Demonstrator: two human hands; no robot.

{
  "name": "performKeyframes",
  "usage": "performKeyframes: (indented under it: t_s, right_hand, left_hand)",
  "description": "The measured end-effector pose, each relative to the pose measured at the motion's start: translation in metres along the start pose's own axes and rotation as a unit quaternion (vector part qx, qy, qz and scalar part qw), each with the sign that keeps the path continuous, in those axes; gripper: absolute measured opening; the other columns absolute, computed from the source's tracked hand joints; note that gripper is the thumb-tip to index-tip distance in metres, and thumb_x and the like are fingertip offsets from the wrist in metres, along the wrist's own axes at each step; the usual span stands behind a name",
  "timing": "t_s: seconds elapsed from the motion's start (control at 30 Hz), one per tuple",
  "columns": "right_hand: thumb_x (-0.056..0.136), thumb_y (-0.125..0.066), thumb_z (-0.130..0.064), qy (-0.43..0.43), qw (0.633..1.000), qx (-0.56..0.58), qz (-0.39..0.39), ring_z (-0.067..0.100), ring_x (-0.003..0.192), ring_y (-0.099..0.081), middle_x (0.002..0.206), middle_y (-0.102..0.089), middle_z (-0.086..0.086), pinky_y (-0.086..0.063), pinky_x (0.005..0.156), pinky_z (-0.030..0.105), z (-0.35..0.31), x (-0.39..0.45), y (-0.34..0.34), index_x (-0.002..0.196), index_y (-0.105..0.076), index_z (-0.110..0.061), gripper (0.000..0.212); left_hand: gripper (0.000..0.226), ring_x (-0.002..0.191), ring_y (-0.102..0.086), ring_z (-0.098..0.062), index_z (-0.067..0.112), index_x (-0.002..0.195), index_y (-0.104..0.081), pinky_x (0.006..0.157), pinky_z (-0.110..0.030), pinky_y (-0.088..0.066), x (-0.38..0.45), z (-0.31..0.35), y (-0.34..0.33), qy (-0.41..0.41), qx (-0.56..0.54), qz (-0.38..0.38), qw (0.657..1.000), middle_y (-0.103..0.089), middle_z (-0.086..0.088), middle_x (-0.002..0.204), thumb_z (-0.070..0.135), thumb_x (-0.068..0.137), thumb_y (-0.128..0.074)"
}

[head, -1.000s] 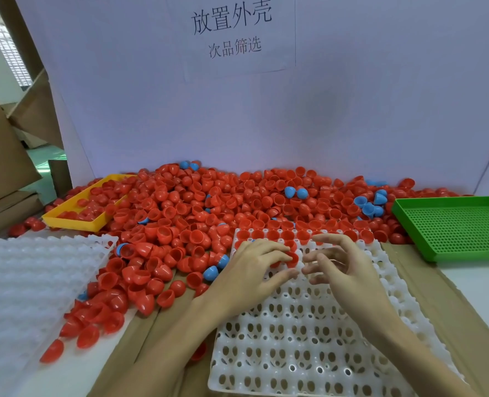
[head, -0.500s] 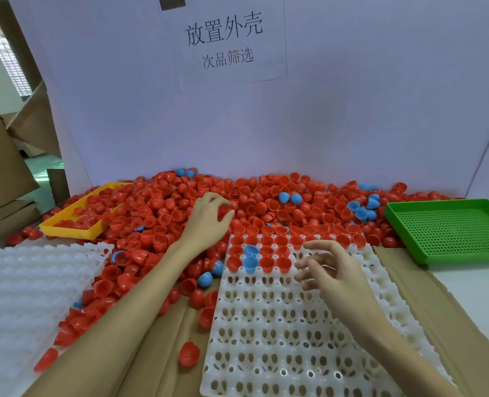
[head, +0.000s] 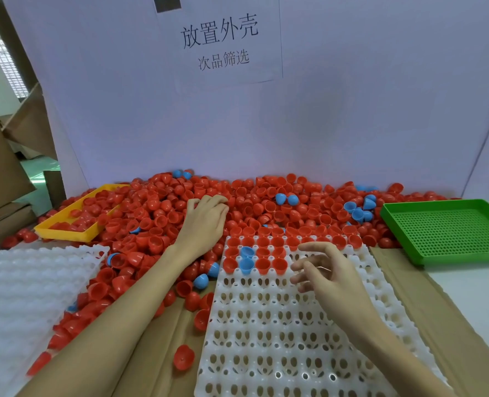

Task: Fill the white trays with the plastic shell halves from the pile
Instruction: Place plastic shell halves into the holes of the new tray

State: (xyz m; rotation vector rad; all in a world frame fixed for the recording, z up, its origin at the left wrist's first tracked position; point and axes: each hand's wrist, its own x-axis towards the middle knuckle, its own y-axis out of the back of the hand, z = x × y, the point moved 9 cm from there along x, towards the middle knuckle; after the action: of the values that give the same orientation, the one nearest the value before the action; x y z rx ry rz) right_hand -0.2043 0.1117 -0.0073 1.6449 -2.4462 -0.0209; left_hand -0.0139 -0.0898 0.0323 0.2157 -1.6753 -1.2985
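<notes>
Tabletop (head: 481, 285) with brown cardboard sheets (head: 444, 325) laid across its near half; a white backboard (head: 352, 110) stands along the far edge, a printed paper sign (head: 223, 41) on it. Pile of shell halves (head: 157, 213) spreads along the whole far edge, too many to count: glossy hollow domes, nearly all red, a dozen or so blue ones scattered in.

Two white trays. The white tray (head: 280, 339) at the near middle has rows of round pockets; its two far rows are partly covered by the pile, and the visible filled pockets hold red halves open side up plus two blue halves (head: 246, 258), one behind the other. The rest of its pockets are bare. Second white tray (head: 22, 287) sits at the near left corner, bumpy side up.

One green perforated tray (head: 449, 230) at the right edge. One yellow tray (head: 65, 227) at the far left, red halves in it.

Left hand (head: 206, 222) lies palm down on the pile, fingers (head: 217, 200) curled into the shells; cannot tell if they grip one. Right hand (head: 329, 270) hovers over the middle tray's right side, fingers apart, loosely bent, holding nothing.

One lone red half (head: 183, 358) lies on the cardboard near the tray's left edge.
</notes>
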Motion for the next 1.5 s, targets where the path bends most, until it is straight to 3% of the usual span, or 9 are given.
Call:
performKeyframes:
  t_s: [0.1,0.3,0.47,0.67,0.87,1.0,1.13,1.33,1.5]
  right_hand:
    - [0.105,-0.054,-0.002,0.006,1.000,-0.004,0.001,0.016,0.082,-0.076,0.094,-0.076,0.004,-0.063,0.071,0.029,0.000,0.000,0.000,0.115,-0.064,-0.024,0.026]
    - [0.106,-0.054,-0.007,0.049,0.999,0.012,-0.016,0.018,0.089,-0.077,0.102,-0.076,0.001,-0.064,0.073,0.036,-0.010,-0.001,-0.003,0.128,-0.060,-0.029,0.032]
    - [0.106,-0.054,-0.007,0.039,0.999,0.006,-0.026,0.018,0.089,-0.076,0.103,-0.075,0.002,-0.064,0.072,0.035,-0.007,-0.002,-0.007,0.127,-0.060,-0.031,0.033]
    - [0.106,-0.056,-0.013,0.070,0.997,-0.001,-0.029,0.014,0.098,-0.076,0.114,-0.073,-0.005,-0.065,0.076,0.037,-0.015,-0.004,-0.007,0.139,-0.056,-0.034,0.038]
    - [0.107,-0.053,-0.026,0.058,0.992,0.057,-0.100,0.011,0.117,-0.070,0.138,-0.063,-0.016,-0.063,0.089,0.033,-0.019,-0.006,-0.017,0.152,-0.045,-0.044,0.049]
    - [0.104,-0.060,-0.010,0.084,0.988,0.061,-0.112,0.020,0.114,-0.072,0.125,-0.073,-0.002,-0.062,0.089,0.034,-0.026,-0.008,-0.018,0.145,-0.055,-0.028,0.045]
    - [0.099,-0.069,-0.014,0.099,0.985,0.072,-0.125,0.023,0.114,-0.072,0.126,-0.071,-0.003,-0.061,0.094,0.035,-0.031,-0.011,-0.021,0.142,-0.056,-0.032,0.049]
    - [0.097,-0.072,-0.015,0.120,0.981,0.040,-0.145,0.019,0.120,-0.068,0.127,-0.067,-0.007,-0.059,0.098,0.034,-0.035,-0.013,-0.024,0.141,-0.057,-0.036,0.051]
    - [0.097,-0.071,-0.009,0.133,0.978,0.009,-0.158,0.016,0.121,-0.067,0.126,-0.070,-0.008,-0.055,0.102,0.027,-0.035,-0.016,-0.028,0.134,-0.064,-0.028,0.043]
  left_hand:
    - [0.025,0.115,-0.064,-0.018,0.006,0.117,-0.076,0.102,-0.032,-0.039,-0.019,0.037,0.037,-0.068,-0.103,0.059,0.991,-0.070,-0.003,0.127,0.011,0.107,-0.055]
    - [0.026,0.118,-0.062,-0.009,0.011,0.117,-0.077,0.107,-0.027,-0.044,-0.079,0.115,0.052,-0.218,-0.143,0.036,0.965,-0.072,0.001,0.126,0.022,0.108,-0.055]
    - [0.017,0.105,-0.067,-0.018,0.004,0.109,-0.078,0.091,-0.038,-0.054,-0.072,0.094,0.060,-0.155,-0.123,0.071,0.978,-0.073,-0.004,0.114,0.010,0.102,-0.064]
    - [0.023,0.115,-0.069,-0.021,-0.002,0.119,-0.076,0.107,-0.030,-0.053,-0.092,0.116,0.068,-0.276,-0.115,0.081,0.951,-0.074,-0.009,0.123,0.011,0.105,-0.063]
    - [0.022,0.121,-0.070,-0.020,-0.003,0.119,-0.076,0.103,-0.031,-0.056,-0.110,0.142,0.077,-0.329,-0.184,0.092,0.922,-0.074,-0.008,0.126,0.010,0.102,-0.068]
    - [0.021,0.110,-0.074,-0.013,0.003,0.090,-0.081,0.090,-0.032,-0.061,-0.110,0.133,0.088,-0.269,-0.283,0.110,0.914,-0.078,-0.005,0.113,0.023,0.093,-0.083]
    - [0.035,0.102,-0.072,-0.013,0.006,0.070,-0.065,0.085,-0.031,-0.060,-0.106,0.117,0.096,-0.184,-0.346,0.142,0.909,-0.074,-0.002,0.104,0.025,0.085,-0.090]
    - [0.029,0.108,-0.066,-0.029,0.014,0.106,-0.065,0.092,-0.041,-0.057,-0.097,0.102,0.083,-0.079,-0.424,0.121,0.894,-0.062,0.002,0.114,0.017,0.087,-0.087]
    - [0.045,0.114,-0.068,-0.025,0.022,0.124,-0.062,0.098,-0.034,-0.056,-0.096,0.096,0.072,-0.039,-0.458,0.087,0.884,-0.065,0.005,0.118,0.014,0.087,-0.086]
